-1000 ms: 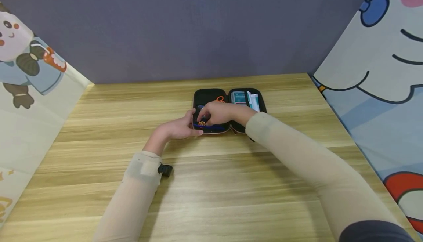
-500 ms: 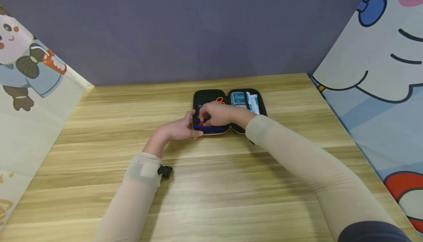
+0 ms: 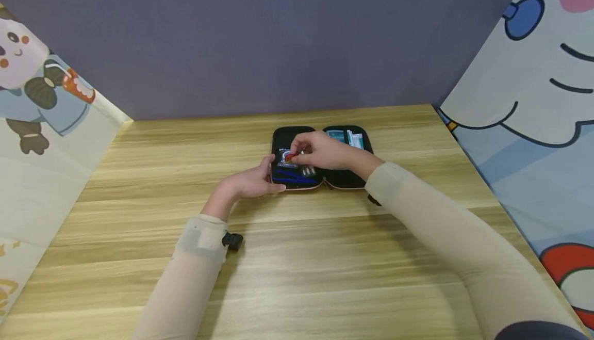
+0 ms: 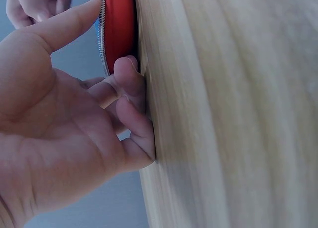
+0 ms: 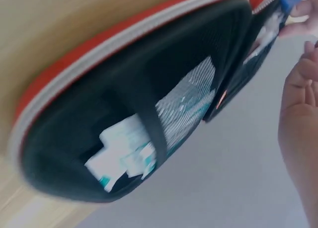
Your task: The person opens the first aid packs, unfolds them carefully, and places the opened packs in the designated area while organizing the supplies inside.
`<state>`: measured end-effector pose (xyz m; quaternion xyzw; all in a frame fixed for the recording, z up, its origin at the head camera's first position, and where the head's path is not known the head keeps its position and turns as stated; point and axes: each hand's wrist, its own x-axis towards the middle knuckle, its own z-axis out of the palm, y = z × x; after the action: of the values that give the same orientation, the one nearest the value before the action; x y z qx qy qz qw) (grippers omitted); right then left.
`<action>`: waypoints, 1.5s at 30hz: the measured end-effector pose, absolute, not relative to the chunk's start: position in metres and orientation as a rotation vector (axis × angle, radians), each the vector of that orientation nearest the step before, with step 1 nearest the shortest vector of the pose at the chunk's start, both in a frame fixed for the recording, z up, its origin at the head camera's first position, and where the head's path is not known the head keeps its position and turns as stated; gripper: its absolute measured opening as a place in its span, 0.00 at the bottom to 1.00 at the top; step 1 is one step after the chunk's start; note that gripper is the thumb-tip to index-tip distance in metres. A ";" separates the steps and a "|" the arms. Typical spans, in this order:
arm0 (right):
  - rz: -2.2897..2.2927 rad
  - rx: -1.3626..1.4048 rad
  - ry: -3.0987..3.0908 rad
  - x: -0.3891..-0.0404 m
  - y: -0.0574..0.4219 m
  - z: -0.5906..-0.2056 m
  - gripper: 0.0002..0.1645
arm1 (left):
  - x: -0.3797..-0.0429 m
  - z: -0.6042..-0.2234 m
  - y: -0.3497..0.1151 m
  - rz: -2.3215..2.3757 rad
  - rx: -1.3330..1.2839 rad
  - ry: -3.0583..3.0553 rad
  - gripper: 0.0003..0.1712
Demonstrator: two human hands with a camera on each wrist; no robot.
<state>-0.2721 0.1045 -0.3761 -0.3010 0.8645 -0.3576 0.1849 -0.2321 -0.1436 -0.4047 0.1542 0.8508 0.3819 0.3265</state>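
Observation:
A red zip case with black lining [image 3: 290, 136] lies unfolded on the wooden table [image 3: 297, 257]. My left hand [image 3: 250, 180] holds its left half at the near left corner, thumb along the near edge; in the left wrist view fingers curl beside the red shell [image 4: 119, 29]. Over that half my right hand [image 3: 322, 151] pinches a small red item [image 3: 290, 157] between thumb and fingertips; its kind cannot be told. Under it sits a clear printed packet [image 3: 284, 162]. A blister pack [image 3: 308, 171] and a long blue tool [image 3: 292, 177] lie nearer me.
The case's right half carries white and teal packets [image 3: 356, 140] under a strap, also seen in the right wrist view as white sachets [image 5: 124, 143]. A grey wall [image 3: 278, 41] rises behind the table. Cartoon-printed panels [image 3: 524, 87] stand at both sides.
My right hand has lifted and moved up and right from the near part of the left half, with the small red item between its fingers. My left hand has stayed on the case.

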 end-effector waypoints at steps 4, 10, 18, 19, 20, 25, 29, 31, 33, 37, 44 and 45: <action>-1.124 -0.769 2.443 -0.267 0.128 -0.371 0.13 | -0.232 -0.404 -0.143 1.001 0.403 2.245 0.62; -1.166 -0.635 2.508 -0.259 0.177 -0.369 0.14 | -0.230 -0.404 -0.142 0.992 0.404 2.262 0.62; -1.148 -0.519 2.537 -0.241 0.234 -0.372 0.14 | -0.230 -0.402 -0.142 0.983 0.403 2.266 0.62; -1.137 -0.510 2.536 -0.238 0.239 -0.373 0.15 | -0.231 -0.403 -0.142 0.984 0.401 2.264 0.62; -1.128 -0.504 2.535 -0.236 0.242 -0.375 0.14 | -0.231 -0.403 -0.142 0.989 0.400 2.259 0.63; -1.029 -0.459 2.588 -0.229 0.251 -0.390 0.11 | -0.232 -0.405 -0.142 0.998 0.395 2.247 0.63; -0.950 -0.408 2.599 -0.230 0.251 -0.401 0.12 | -0.231 -0.405 -0.142 0.993 0.398 2.252 0.63; -0.911 -0.399 2.604 -0.231 0.250 -0.404 0.12 | -0.230 -0.405 -0.142 0.989 0.396 2.252 0.63; -0.876 -0.411 2.621 -0.231 0.248 -0.407 0.11 | -0.230 -0.406 -0.142 0.989 0.394 2.252 0.63; -0.820 -0.438 2.654 -0.232 0.245 -0.409 0.10 | -0.229 -0.405 -0.141 0.991 0.399 2.256 0.62; -0.769 -0.397 2.662 -0.231 0.234 -0.408 0.09 | -0.229 -0.404 -0.141 0.994 0.392 2.255 0.62; -0.761 -0.384 2.672 -0.231 0.232 -0.408 0.08 | -0.229 -0.404 -0.141 0.994 0.392 2.254 0.62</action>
<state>-0.2314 0.2325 -0.4079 -0.1349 0.9392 -0.2675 0.1675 -0.2291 -0.1413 -0.4042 0.1489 0.8567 0.3778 0.3181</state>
